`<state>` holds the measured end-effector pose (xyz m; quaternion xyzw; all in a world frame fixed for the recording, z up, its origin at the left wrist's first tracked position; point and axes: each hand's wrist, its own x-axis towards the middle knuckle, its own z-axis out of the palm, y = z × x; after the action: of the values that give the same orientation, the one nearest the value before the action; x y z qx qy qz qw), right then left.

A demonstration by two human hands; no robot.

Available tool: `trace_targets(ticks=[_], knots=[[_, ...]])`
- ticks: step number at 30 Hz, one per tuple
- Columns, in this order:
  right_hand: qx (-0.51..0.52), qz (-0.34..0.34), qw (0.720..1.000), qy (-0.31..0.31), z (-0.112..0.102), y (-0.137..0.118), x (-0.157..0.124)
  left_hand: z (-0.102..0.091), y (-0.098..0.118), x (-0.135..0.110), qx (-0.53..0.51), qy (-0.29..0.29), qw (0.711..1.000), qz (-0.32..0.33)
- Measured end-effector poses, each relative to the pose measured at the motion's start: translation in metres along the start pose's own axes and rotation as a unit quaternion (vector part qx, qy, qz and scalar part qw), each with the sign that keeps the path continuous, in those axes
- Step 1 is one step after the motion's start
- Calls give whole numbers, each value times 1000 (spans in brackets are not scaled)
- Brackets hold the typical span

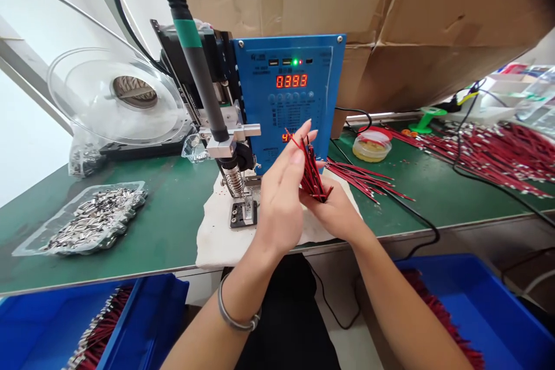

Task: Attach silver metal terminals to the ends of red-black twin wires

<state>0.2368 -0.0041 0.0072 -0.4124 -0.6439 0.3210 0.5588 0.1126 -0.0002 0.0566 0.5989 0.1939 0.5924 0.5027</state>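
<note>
A bundle of thin red and black wires [313, 176] stands upright between my two hands, in front of the blue control box. My right hand [333, 208] is closed around the lower part of the bundle. Against its left side lies my left hand [281, 199], fingers stretched upward and the palm turned toward the wires; its palm side is hidden. Just left of that hand is the soldering machine's head [234, 176], over a small black fixture [238, 217] on a white cloth [217, 243]. Behind my hands, the blue control box [290, 107] shows lit red digits.
A clear tray [28, 243] of small metal connectors is at left, below a large clear reel [73, 98]. More red wires [364, 176] and a round tub [370, 147] lie at right. Blue bins [489, 289] stand below the table edge, and a black cable [416, 217] crosses the edge.
</note>
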Motion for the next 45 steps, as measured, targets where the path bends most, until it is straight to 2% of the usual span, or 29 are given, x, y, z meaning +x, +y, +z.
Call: trace_targets(ticks=[3,7,11,13,16,20,25,29,33,36,38,40,43,45], knots=[[16,20,999,22,2,1,-2,0,-6,0,-8,-16,1000,-23],[22,43,998,36,1,-2,-3,-2,-17,-3,4,-11,1000,-3],[25,61,997,41,0,1,-5,-2,-26,-10,-3,-15,1000,-17],[27,69,996,52,0,5,-6,-1,-28,-11,22,-29,999,9],[29,77,993,81,1,8,-10,2,-26,-8,69,-45,993,83],[20,81,991,102,1,7,-14,5,-16,3,98,-25,984,149],[15,85,992,92,4,5,-14,10,-1,12,123,17,985,118],[22,86,992,85,5,3,-13,13,5,12,143,7,984,109],[35,86,993,79,4,0,-16,11,4,10,207,-11,971,118],[39,87,993,74,1,1,-16,2,-4,2,188,7,972,140],[39,87,992,77,0,4,-16,-4,-13,-8,160,16,980,117],[35,88,992,83,-2,8,-16,-7,-21,-19,173,14,984,48],[20,88,992,86,-3,14,-16,-2,-30,-27,247,-23,966,-76],[3,84,993,80,-3,15,-16,4,-34,-24,269,-43,955,-118]])
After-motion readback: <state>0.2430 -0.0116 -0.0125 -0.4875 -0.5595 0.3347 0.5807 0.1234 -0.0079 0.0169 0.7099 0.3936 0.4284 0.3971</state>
